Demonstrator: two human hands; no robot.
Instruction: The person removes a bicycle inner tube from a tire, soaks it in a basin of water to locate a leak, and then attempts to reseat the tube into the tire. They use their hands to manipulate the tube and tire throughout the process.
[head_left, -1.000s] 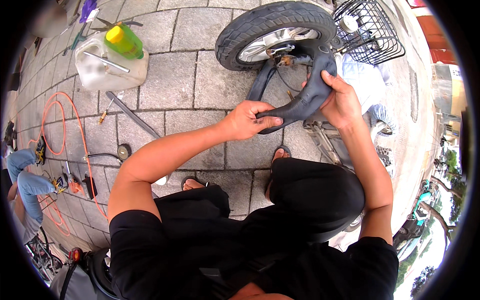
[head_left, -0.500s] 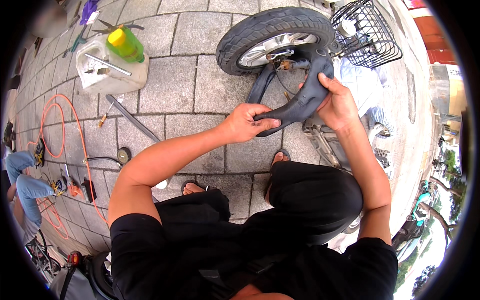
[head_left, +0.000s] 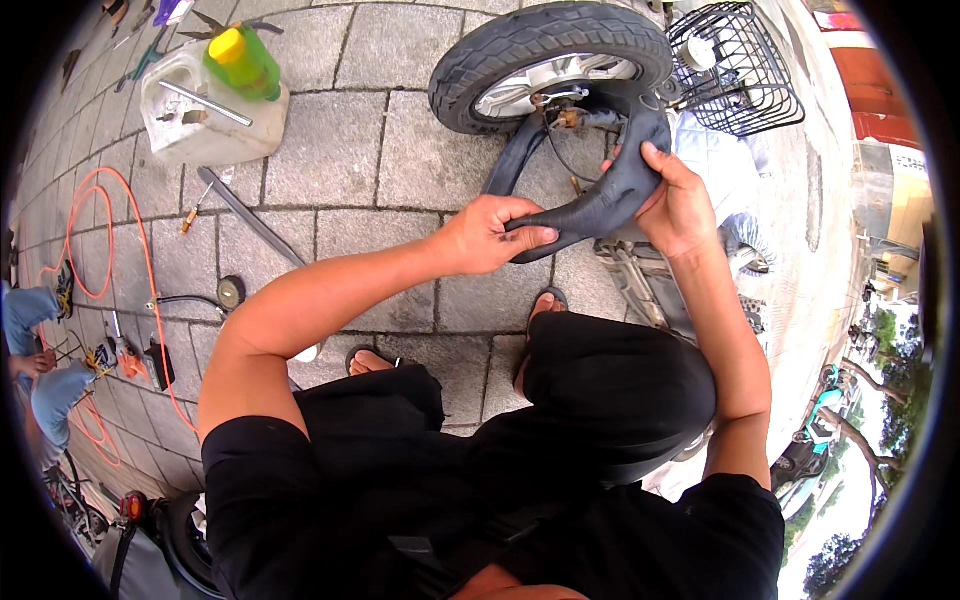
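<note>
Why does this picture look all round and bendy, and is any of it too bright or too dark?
Head view: the dark border is round, and the stone paving joints curve, as fisheye lenses do; head view: the sky at lower right is washed-out white; head view: the black shirt shows few folds; head view: the black rubber tube looks fairly sharp.

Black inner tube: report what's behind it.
Behind the black inner tube, part of the wheel shows, and paving stones through the loop; whatever the tube's broad section covers cannot be seen.
</note>
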